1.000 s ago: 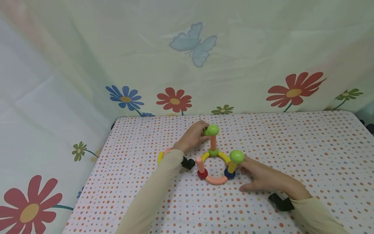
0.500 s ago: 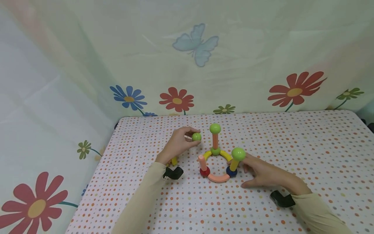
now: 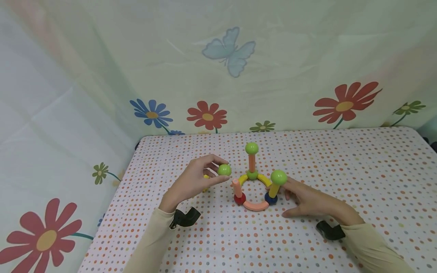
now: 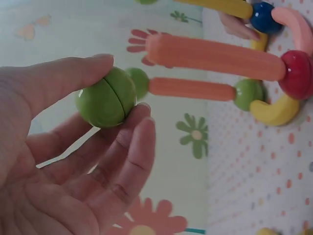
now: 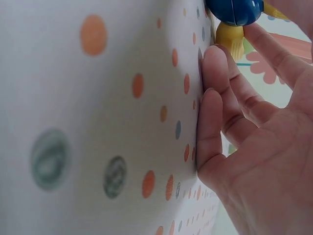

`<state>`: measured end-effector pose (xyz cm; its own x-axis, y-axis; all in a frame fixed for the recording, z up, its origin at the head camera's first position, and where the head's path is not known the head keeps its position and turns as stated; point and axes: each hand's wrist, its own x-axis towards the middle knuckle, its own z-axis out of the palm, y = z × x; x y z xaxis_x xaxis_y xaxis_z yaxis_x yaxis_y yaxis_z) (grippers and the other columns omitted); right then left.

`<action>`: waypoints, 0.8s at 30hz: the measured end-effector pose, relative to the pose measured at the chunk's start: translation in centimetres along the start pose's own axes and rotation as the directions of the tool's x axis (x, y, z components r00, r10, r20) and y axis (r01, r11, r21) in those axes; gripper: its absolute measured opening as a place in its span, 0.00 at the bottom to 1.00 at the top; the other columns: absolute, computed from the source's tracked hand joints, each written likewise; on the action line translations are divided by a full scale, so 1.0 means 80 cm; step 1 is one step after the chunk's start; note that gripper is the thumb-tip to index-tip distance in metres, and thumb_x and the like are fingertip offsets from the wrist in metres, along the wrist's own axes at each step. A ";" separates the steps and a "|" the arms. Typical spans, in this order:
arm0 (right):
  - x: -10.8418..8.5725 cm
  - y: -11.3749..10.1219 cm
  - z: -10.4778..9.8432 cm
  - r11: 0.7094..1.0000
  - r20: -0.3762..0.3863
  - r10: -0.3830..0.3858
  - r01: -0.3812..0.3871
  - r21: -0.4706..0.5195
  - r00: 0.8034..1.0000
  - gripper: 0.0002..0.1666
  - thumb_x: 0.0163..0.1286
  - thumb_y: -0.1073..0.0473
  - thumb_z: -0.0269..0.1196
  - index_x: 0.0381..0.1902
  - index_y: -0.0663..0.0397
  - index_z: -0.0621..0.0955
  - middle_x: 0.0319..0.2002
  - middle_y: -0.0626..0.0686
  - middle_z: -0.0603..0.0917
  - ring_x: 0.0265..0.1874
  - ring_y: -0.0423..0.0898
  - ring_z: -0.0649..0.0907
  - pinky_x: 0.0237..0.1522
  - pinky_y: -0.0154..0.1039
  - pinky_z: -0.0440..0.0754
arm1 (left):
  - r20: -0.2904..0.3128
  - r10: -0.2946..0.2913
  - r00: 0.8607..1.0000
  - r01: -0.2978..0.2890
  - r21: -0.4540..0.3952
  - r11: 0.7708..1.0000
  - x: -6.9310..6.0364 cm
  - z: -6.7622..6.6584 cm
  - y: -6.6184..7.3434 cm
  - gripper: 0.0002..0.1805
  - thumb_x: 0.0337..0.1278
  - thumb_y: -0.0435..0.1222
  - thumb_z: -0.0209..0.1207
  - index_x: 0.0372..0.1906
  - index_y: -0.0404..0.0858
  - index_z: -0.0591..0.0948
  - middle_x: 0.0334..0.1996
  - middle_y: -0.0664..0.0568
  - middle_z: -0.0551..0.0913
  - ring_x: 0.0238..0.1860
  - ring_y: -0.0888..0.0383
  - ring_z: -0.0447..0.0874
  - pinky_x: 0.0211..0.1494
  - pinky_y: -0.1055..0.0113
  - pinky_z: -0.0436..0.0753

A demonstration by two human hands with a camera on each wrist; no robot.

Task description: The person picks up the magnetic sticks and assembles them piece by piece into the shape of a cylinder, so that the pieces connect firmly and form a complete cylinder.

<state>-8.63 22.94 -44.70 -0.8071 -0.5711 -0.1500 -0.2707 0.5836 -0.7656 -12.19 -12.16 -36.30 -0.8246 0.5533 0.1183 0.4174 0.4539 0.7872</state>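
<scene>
My left hand (image 3: 194,177) pinches a green ball (image 4: 106,98) between thumb and fingertips, just left of a toy frame of balls and sticks. A salmon stick (image 3: 236,189) with a bare top stands on the frame's red ball (image 3: 239,199). Behind it an orange stick (image 3: 252,163) rises from a green ball, topped by another green ball (image 3: 252,148). At the right, a yellow stick (image 3: 274,190) on a blue ball (image 3: 271,199) carries a green ball (image 3: 278,177). My right hand (image 3: 310,199) rests on the table, its index fingertip at the blue ball (image 5: 237,10).
Curved yellow (image 3: 265,180) and salmon (image 3: 256,206) pieces join the base balls into a ring. A yellow piece (image 3: 206,184) lies partly hidden behind my left hand. The table (image 3: 358,167) has a dotted cloth, and a flowered curtain (image 3: 290,68) hangs behind it.
My left hand has drawn back from beside the rear stick, moving left and nearer with the green ball, then toward the bare salmon stick. My right hand stays beside the blue ball.
</scene>
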 end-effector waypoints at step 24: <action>0.000 0.002 0.002 1.000 -0.019 -0.009 0.009 -0.004 1.000 0.45 0.54 0.53 0.83 0.66 0.55 0.76 0.43 0.49 0.72 0.37 0.43 0.71 0.36 0.35 0.71 | 0.131 0.192 0.973 -0.221 0.267 0.938 -0.003 0.012 0.057 0.21 0.55 0.31 0.76 0.54 0.32 0.85 0.44 0.50 0.87 0.42 0.57 0.85 0.48 0.72 0.85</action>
<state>-8.61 22.91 -44.94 -0.8142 -0.5654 -0.1315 -0.2797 0.5806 -0.7646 -9.69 -9.56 -33.35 -0.6719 0.7168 0.1865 0.6757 0.4901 0.5507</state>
